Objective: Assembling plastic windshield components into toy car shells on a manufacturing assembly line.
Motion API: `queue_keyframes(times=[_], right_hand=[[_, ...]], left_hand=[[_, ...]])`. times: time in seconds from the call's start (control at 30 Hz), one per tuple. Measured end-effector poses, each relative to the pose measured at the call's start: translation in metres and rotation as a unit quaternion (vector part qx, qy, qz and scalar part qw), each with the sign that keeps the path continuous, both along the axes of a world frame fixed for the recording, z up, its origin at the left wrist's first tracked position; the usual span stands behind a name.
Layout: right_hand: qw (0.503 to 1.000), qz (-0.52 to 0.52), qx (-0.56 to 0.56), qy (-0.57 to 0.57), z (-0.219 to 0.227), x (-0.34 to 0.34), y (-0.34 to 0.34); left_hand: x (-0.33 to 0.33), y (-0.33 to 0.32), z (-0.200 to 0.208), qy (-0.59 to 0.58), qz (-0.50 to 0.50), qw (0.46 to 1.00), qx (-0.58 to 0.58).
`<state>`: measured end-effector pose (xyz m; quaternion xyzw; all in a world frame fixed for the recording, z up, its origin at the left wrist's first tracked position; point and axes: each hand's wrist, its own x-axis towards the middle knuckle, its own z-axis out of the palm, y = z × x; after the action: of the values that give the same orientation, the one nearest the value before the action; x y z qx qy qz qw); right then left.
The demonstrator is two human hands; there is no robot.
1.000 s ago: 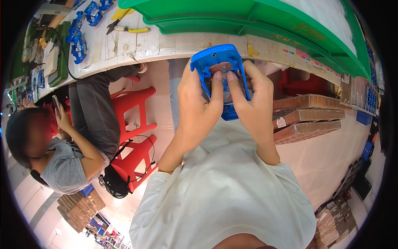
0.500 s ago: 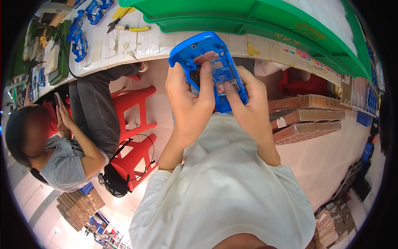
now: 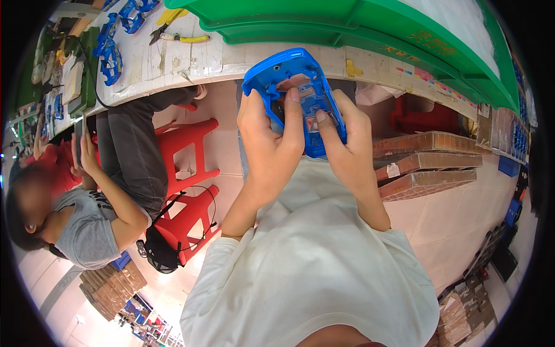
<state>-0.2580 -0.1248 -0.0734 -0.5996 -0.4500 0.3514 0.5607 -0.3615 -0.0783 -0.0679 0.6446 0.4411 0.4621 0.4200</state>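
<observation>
Between my two hands is a blue plastic housing [image 3: 289, 60], its hollow inner side turned up. It is held tilted above my lap, in front of the table edge. My left hand [image 3: 269, 141] is wrapped round its left side, the thumb lying over the inside. My right hand [image 3: 351, 133] grips the right side, with that thumb pressed on the ribbed inner part. The fingers under the housing are hidden. Openings show in the shell, and skin is visible through one.
A green crate [image 3: 277, 26] stands on the white table [image 3: 219, 63]. Yellow-handled pliers [image 3: 167, 29] and several blue plastic parts [image 3: 110, 55] lie at left. A co-worker [image 3: 87, 225] sits at left, near red stools [image 3: 188, 150]. Flat cardboard boxes [image 3: 428, 162] are at right.
Both hands and the blue housing have shifted slightly right, and the housing has turned a little. The co-worker at left has turned their head and moved the hands.
</observation>
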Motion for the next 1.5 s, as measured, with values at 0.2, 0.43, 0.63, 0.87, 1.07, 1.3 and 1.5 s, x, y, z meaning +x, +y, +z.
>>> queue_keyframes(times=[0.2, 0.43, 0.63, 0.87, 1.07, 1.3, 1.5], right_hand=[[1.000, 0.015, -0.010, 0.019, 0.000, 0.001, 0.004], [0.999, -0.006, 0.003, -0.032, -0.007, -0.001, 0.006], [0.996, -0.009, -0.038, -0.080, -0.024, -0.013, 0.008], [0.974, 0.188, -0.007, -0.125, -0.015, -0.045, -0.007], [0.952, 0.276, 0.054, -0.123, -0.004, -0.047, -0.011], [0.968, 0.216, 0.044, -0.122, -0.014, -0.034, -0.018], [0.973, 0.189, 0.043, -0.123, -0.017, -0.022, -0.023]], left_hand=[[0.005, 0.003, 0.001, -0.069, 0.010, 0.998, -0.006], [0.008, 0.008, -0.016, -0.114, 0.006, 0.993, -0.043], [0.002, -0.011, -0.030, -0.209, 0.019, 0.973, -0.090], [-0.044, 0.034, -0.009, -0.163, 0.029, 0.968, -0.187], [-0.154, 0.193, -0.026, 0.325, 0.237, 0.900, 0.167], [-0.166, 0.238, -0.023, 0.578, 0.327, 0.732, 0.152], [-0.098, 0.220, -0.007, 0.536, -0.085, 0.800, 0.256]])
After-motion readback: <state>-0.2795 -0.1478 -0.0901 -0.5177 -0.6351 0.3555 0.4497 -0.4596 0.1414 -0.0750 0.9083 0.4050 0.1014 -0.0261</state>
